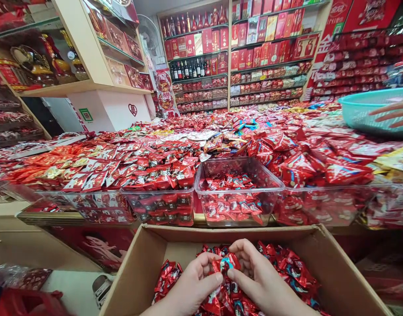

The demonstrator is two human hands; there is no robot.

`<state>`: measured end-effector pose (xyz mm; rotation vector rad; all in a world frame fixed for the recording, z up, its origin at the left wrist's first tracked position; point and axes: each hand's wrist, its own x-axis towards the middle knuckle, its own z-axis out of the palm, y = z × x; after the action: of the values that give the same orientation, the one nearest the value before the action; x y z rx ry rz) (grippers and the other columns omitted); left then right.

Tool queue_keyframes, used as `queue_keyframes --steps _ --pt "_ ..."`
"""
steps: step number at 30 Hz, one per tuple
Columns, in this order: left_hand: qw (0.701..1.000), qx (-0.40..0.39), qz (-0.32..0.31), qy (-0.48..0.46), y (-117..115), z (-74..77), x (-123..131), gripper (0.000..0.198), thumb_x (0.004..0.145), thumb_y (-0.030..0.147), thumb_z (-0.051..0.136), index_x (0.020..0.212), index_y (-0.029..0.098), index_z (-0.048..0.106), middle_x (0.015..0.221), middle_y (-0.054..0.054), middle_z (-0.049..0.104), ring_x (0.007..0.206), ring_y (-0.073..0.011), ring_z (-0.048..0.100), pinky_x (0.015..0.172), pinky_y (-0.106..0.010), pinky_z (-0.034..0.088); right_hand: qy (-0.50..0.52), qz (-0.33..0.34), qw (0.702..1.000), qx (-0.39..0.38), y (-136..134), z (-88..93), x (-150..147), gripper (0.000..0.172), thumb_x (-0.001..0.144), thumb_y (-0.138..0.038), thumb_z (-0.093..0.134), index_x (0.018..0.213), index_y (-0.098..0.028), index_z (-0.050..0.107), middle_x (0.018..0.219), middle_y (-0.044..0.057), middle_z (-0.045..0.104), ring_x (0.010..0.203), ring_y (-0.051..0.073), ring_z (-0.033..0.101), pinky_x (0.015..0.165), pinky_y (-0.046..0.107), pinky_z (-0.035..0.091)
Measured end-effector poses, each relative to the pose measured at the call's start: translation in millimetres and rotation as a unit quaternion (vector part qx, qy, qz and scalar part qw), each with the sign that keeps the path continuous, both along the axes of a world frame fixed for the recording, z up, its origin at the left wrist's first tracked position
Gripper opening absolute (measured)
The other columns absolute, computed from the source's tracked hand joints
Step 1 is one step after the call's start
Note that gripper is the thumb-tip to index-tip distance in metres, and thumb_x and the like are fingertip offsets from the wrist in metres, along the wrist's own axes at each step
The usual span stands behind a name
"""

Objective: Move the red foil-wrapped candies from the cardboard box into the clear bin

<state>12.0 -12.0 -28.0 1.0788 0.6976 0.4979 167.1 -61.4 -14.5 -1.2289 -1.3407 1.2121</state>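
Observation:
Low in the head view, a cardboard box (250,234) holds a heap of red-wrapped candies (292,270). Over that heap, my left hand (196,283) and my right hand (254,276) meet around one red and blue wrapped candy (228,263). Both hands are closed, with thumbs and fingers pinching the wrapper from either side. Just beyond the box stands a clear plastic bin (239,192), partly filled with similar small red candies. What lies beneath my palms is hidden.
Clear bins heaped with red packets (155,169) line the counter left and right. At right, another person's hand (394,112) is at a turquoise basket (356,109). Shelves (229,52) with bottles and red boxes stand behind. A shoe (102,287) shows at lower left.

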Motion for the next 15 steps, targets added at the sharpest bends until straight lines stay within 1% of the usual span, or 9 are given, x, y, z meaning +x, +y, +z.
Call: queue_keyframes --steps 2,5,8,10,12,13,15 --pt "1.000 0.002 0.000 -0.006 0.8 -2.3 0.9 0.027 0.070 0.032 0.060 0.087 0.016 0.048 0.070 0.001 0.053 0.053 -0.0075 0.046 0.051 -0.020 0.037 -0.019 0.011 1.000 0.008 0.4 0.1 -0.2 0.007 0.075 -0.023 0.046 0.079 -0.020 0.041 0.068 -0.002 0.047 0.060 0.010 0.043 0.053 0.021 0.036" --pt "1.000 0.006 0.011 0.018 3.1 -7.5 0.5 0.029 0.070 0.038 0.059 0.078 0.014 0.047 0.059 0.003 0.049 0.044 -0.0056 0.042 0.044 -0.019 0.035 -0.049 0.006 0.999 0.019 1.2 -2.9 -0.8 0.006 0.074 -0.024 0.047 0.076 -0.020 0.043 0.063 -0.003 0.045 0.055 0.010 0.040 0.050 0.021 0.034" --pt "1.000 0.005 0.009 0.024 5.5 -14.0 -1.3 0.032 0.064 0.039 0.064 0.072 0.015 0.044 0.056 0.005 0.045 0.044 -0.0052 0.039 0.045 -0.020 0.037 -0.062 0.011 0.998 0.028 2.3 -9.4 -0.9 0.007 0.075 -0.024 0.046 0.079 -0.020 0.045 0.064 -0.002 0.045 0.055 0.010 0.040 0.050 0.021 0.034" --pt "1.000 0.003 -0.005 0.023 6.6 -17.4 -2.0 0.035 0.062 0.041 0.065 0.069 0.016 0.041 0.053 0.007 0.043 0.043 -0.0052 0.038 0.045 -0.020 0.037 -0.073 0.007 0.997 0.037 3.0 -13.9 -0.6 0.012 0.076 -0.025 0.044 0.086 -0.020 0.046 0.065 -0.001 0.045 0.056 0.011 0.041 0.051 0.021 0.036" --pt "0.999 0.009 -0.017 0.030 6.9 -18.7 -2.0 0.039 0.060 0.044 0.065 0.067 0.016 0.039 0.051 0.007 0.042 0.042 -0.0049 0.036 0.044 -0.018 0.032 -0.082 -0.005 0.995 0.051 3.4 -16.7 -0.4 0.018 0.075 -0.025 0.045 0.092 -0.020 0.045 0.073 0.001 0.048 0.060 0.012 0.045 0.053 0.022 0.039" --pt "0.999 0.018 -0.022 0.037 6.8 -18.5 -1.8 0.039 0.060 0.044 0.066 0.066 0.016 0.039 0.050 0.008 0.042 0.043 -0.0045 0.035 0.043 -0.017 0.029 -0.082 -0.008 0.995 0.058 3.6 -16.9 -0.3 0.019 0.074 -0.025 0.047 0.093 -0.020 0.046 0.081 0.003 0.049 0.064 0.012 0.047 0.055 0.022 0.040" --pt "0.998 0.037 -0.033 0.047 6.1 -16.5 -1.5 0.039 0.060 0.044 0.065 0.065 0.016 0.039 0.050 0.008 0.040 0.044 -0.0038 0.033 0.043 -0.017 0.024 -0.078 -0.002 0.995 0.065 3.5 -15.2 -0.4 0.019 0.071 -0.024 0.051 0.089 -0.020 0.048 0.095 0.007 0.048 0.072 0.014 0.050 0.058 0.023 0.042"
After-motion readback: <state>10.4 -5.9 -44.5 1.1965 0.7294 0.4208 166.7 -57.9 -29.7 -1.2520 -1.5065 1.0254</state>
